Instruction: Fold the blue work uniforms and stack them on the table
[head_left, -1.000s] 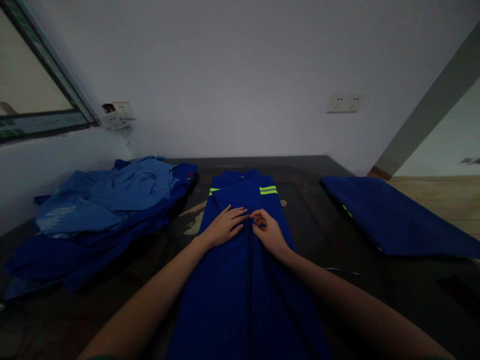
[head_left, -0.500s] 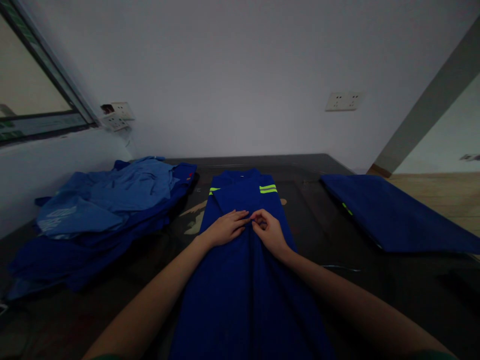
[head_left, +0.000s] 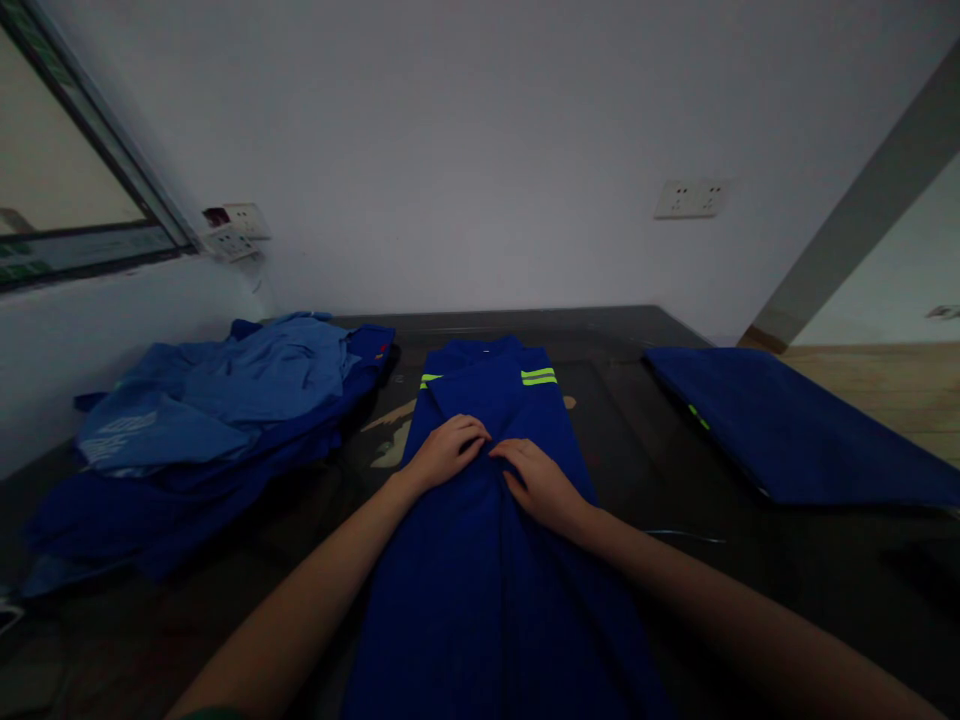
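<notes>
A dark blue work jacket [head_left: 457, 560] with yellow-green and grey reflective bands lies lengthwise before me, its collar at the far end and its sides tucked inward. On its upper middle, my left hand [head_left: 452, 450] has its fingers bent together, tips closed at the cloth beside the centre line. Just right of it, my right hand [head_left: 544, 482] rests on the same jacket, its fingers reaching left and the thumb apart from them. The fingertips of both hands nearly meet. Whatever cloth lies under the fingers is hidden.
Left of the jacket is a loose heap of clothes, a light blue shirt [head_left: 225, 385] on top of darker blue garments [head_left: 187, 510]. A folded dark blue garment [head_left: 795, 430] lies at the right edge of the dark table [head_left: 600, 335]. Wall sockets [head_left: 690, 199] are behind.
My right hand has opened from a pinch and shifted slightly nearer to me. My left hand, flatter before, has curled its fingers and drawn back a little left.
</notes>
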